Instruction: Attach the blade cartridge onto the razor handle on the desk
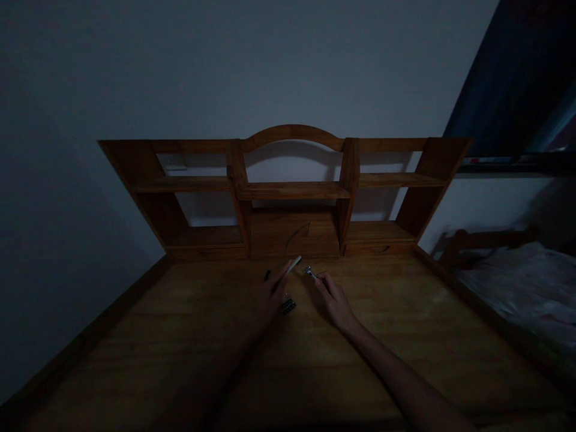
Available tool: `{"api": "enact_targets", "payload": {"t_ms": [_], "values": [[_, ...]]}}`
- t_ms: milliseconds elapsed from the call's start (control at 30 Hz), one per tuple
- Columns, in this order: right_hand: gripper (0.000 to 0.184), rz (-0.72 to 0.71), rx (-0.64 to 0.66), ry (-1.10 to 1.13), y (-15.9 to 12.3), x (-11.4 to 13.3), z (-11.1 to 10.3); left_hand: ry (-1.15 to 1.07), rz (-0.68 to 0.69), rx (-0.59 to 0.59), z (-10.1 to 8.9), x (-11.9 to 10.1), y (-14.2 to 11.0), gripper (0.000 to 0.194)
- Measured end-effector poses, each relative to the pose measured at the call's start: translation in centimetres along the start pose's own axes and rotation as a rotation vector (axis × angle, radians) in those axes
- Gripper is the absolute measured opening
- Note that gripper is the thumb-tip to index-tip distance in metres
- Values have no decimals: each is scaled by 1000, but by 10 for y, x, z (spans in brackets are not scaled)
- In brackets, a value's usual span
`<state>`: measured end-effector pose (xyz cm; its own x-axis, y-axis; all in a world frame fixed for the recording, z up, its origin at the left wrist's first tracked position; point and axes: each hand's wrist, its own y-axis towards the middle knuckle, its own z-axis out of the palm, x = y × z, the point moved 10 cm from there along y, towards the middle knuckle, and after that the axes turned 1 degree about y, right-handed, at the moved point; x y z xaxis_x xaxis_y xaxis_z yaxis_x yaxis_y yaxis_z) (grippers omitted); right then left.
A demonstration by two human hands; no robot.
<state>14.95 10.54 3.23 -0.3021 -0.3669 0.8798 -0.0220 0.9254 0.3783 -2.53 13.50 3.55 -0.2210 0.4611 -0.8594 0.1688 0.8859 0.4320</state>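
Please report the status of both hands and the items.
Left hand holding pale slim tool, perhaps brush. Right hand holding razor. Small black piece and dark block on desktop near left hand.

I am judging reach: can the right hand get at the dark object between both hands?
Probably yes: no obstacle shows between the right hand and the dark object, though the silver-headed tool in that hand may hinder grasping.

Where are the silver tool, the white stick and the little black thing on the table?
Silver tool [312, 273]: head view, on its neck, just below the head.
White stick [294, 264]: head view, midway along its visible part.
Little black thing [267, 275]: head view, on its middle.
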Motion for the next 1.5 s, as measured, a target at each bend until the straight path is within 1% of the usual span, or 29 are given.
{"api": "enact_targets", "payload": {"t_ms": [100,167,267,367,567,733,800,867,967,1033,1133,1233,1367,1433,1500], "values": [[30,-5,13,6,0,1,1,10,47,45,6,-5,-1,38],[29,-9,17,8,0,1,2,17,62,73,10,-2,-1,38],[28,-7,19,16,0,1,2,29,39,52,8,5,1,39],[30,-6,25,17,0,0,3,21,31,15,3,5,2,40],[29,6,26,3,-1,0,3,11,30,85,11,-3,-1,40],[28,-5,33,6,-1,1,4,28,46,15,2,0,0,40],[28,-2,32,2,-1,1,4,42,65,22,4,0,0,39],[29,2,25,-3,-1,0,3,46,72,56,8,1,0,39],[29,-6,14,5,-2,1,2,41,28,80,11,7,1,40],[29,-11,10,15,-2,2,2,36,-7,60,7,9,1,40],[29,-3,14,13,-1,1,3,28,-9,33,2,4,1,41],[29,-6,12,9,-1,0,3,26,22,56,6,-3,-1,40],[28,1,16,2,-1,-2,3,2,11,58,9,3,-2,39],[29,11,20,2,-1,-3,4,9,-9,37,7,7,-1,39],[28,8,24,7,-1,-3,4,15,-8,1,2,6,-2,40]]}}
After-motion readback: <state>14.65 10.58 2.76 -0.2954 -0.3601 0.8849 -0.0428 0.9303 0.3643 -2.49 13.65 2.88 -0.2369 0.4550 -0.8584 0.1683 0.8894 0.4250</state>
